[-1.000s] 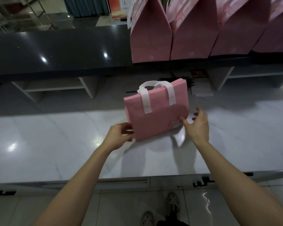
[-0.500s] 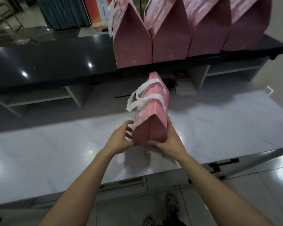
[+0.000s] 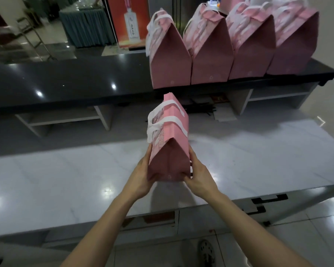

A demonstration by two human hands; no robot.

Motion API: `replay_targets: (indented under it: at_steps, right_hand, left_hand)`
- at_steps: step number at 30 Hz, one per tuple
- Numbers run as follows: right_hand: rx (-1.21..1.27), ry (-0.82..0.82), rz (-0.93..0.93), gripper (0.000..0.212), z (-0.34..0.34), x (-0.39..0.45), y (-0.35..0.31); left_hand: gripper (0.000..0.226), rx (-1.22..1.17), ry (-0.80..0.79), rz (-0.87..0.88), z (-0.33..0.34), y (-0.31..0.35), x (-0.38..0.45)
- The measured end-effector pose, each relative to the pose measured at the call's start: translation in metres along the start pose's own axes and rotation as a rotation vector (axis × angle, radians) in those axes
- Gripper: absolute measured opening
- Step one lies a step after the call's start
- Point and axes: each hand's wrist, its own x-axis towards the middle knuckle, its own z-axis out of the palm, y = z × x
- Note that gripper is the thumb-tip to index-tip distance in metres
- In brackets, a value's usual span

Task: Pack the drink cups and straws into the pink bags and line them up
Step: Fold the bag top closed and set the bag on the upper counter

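A pink bag [image 3: 169, 160] with white handles stands on the white marble counter [image 3: 66, 180], its narrow end facing me and its top folded shut. My left hand [image 3: 143, 176] grips its lower left side, thumb curled onto the near end. My right hand [image 3: 198, 178] grips the lower right side the same way. On the black upper counter [image 3: 66, 81] behind it, several closed pink bags [image 3: 210, 53] stand side by side in a row. No cups or straws show; the bags' contents are hidden.
Dark straws or sticks [image 3: 199, 109] and papers [image 3: 225, 116] lie in the recess under the black counter. White shelf supports [image 3: 102, 118] stand below it. The marble counter's right end [image 3: 328, 143] is near. A red poster [image 3: 130, 22] and a draped table [image 3: 85, 27] are beyond.
The bag was turned from broadside to end-on between my hands. Both hands slid down to clasp its lower sides, and the view shifted so the row of bags sits further right.
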Motion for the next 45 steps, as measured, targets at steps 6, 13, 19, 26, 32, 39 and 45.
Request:
replay_targets:
  at_steps: [6,13,19,26,32,39,45]
  right_hand:
    - [-0.045,-0.028,-0.247,0.121,0.019,0.009,-0.086]
    - [-0.117,0.071,-0.454,0.112,0.0,0.085,-0.183]
    - [-0.118,0.097,-0.455,0.116,-0.026,0.18,-0.223]
    - [-0.217,-0.01,-0.207,0.081,-0.016,0.245,-0.192]
    - [-0.206,0.005,-0.206,0.057,-0.012,0.24,-0.153]
    - [-0.44,-0.231,-0.036,0.079,-0.009,0.237,-0.09]
    - [-0.466,-0.248,0.024,0.075,-0.013,0.241,-0.067]
  left_hand:
    - [0.105,0.006,0.253,-0.019,-0.068,-0.011,-0.046]
    - [0.103,0.021,0.475,0.057,-0.165,0.014,-0.007]
    - [0.105,-0.025,0.499,0.096,-0.215,0.034,0.092]
    - [0.11,0.05,0.332,-0.011,-0.214,0.016,0.16]
    - [0.106,0.054,0.302,0.015,-0.222,0.007,0.183]
    - [0.105,0.028,0.297,-0.036,-0.228,-0.004,0.227]
    - [0.104,-0.011,0.309,-0.047,-0.224,-0.008,0.257]
